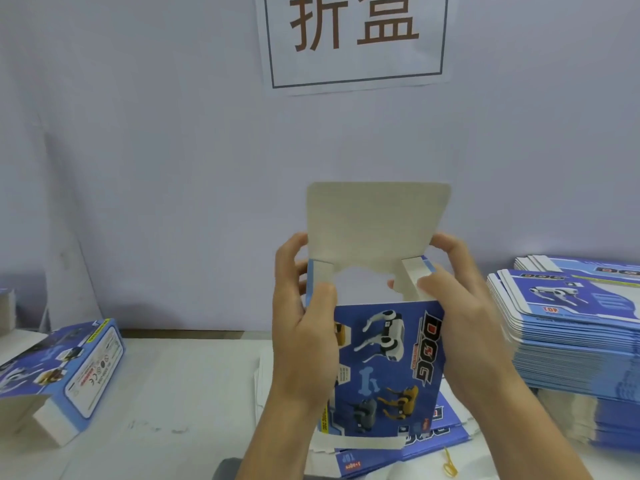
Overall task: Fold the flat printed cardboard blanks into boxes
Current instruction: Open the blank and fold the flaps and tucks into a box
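While both hands hold it up over the counter [194, 382], the half-formed box [388, 368] stands upright in mid-air, its blue printed front facing the camera with robot dogs and the word DOG running down the side. Left hand [304, 327] wraps the box's left edge, thumb on the front panel up near the top corner, fingers curled round behind — that grip is firmly closed on the cardboard. Right hand [464, 317] has the opposite edge, thumb pressing on the small right side flap [414, 277], fingers hooked behind the top, so that grip is closed on the box too. Up top the box is open: the big lid flap [377, 220] stands straight up, plain grey inside showing, with a matching small flap [322, 275] on the left angled inward. Underneath the held box, a few flat blanks [398, 452] lie on the counter, blue print and white edges poking out. Off to the right there's a tall stack of flat blanks [571, 341], same blue artwork on the top sheet, with another pile just behind it. Over on the left, a finished box [65, 372] lies on its side, an end flap hanging open toward the camera. A small yellow rubber band [450, 464] sits near the front edge. On the pale wall behind, a white sign [356, 39] carries two large brown characters inside a dark frame.
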A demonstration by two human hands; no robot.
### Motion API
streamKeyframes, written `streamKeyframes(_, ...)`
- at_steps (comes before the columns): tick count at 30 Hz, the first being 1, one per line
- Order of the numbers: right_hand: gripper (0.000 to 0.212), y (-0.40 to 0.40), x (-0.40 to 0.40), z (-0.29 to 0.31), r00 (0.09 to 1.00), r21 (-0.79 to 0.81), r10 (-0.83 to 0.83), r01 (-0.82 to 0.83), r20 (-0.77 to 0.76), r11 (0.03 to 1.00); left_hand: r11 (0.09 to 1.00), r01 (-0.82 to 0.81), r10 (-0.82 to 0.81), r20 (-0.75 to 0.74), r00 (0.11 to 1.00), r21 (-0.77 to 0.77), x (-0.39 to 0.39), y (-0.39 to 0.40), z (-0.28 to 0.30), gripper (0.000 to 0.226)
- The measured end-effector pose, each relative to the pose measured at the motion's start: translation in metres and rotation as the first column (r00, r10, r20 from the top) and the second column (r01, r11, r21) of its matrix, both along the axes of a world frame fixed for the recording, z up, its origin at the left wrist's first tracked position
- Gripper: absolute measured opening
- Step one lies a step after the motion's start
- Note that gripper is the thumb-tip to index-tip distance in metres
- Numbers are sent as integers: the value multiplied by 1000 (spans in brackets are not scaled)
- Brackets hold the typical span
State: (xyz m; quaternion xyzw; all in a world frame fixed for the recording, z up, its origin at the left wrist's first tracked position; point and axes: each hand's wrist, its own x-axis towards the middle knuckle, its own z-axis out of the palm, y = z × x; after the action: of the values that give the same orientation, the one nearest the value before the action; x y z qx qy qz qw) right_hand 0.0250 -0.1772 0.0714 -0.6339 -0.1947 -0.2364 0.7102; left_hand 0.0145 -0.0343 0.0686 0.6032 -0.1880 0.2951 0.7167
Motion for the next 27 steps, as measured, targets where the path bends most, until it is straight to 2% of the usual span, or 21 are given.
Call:
streamKeyframes(2,23,6,-2,-3,998,75,7,-11,60,997,994,15,-8,61,998,-111,-1,2,-1,23)
streamKeyframes(3,26,9,-2,-5,997,124,-8,-2,76,992,986,24,-8,94,995,-167,-2,2,-2,21)
streamKeyframes(5,42,15,-3,-8,997,211,-38,23,68,977,974,27,0,117,993,-224,-2,3,-2,33)
streamKeyframes(7,43,17,-3,-10,997,235,-13,-6,81,972,965,61,-33,113,993,-254,-2,3,-3,38)
streamKeyframes(12,17,7,-1,-10,994,144,92,-100,67,985,966,133,-101,153,983,-220,5,9,-9,34)
streamKeyframes(14,19,4,-2,-10,984,128,167,-174,64,976,974,151,-124,161,979,-169,5,14,-9,25)
streamKeyframes(18,23,1,-2,-9,982,93,182,-185,47,978,990,85,-71,123,990,-115,7,15,-10,30)
streamKeyframes(19,23,1,-2,-9,983,97,181,-185,43,978,991,80,-67,118,991,-106,7,14,-9,31)
streamKeyframes(21,25,0,-4,-6,956,166,292,-294,34,941,987,96,-84,89,992,-131,5,12,-6,32)
streamKeyframes(23,47,-4,-7,1,917,194,398,-393,11,899,967,136,-130,40,991,-214,2,11,-1,40)
streamKeyframes(25,75,-15,-8,6,910,88,414,-410,-25,908,946,201,-215,-27,976,-253,-1,11,5,53)
streamKeyframes(27,91,-24,-9,8,843,56,536,-533,-44,844,945,207,-236,-90,968,-253,2,13,16,64)
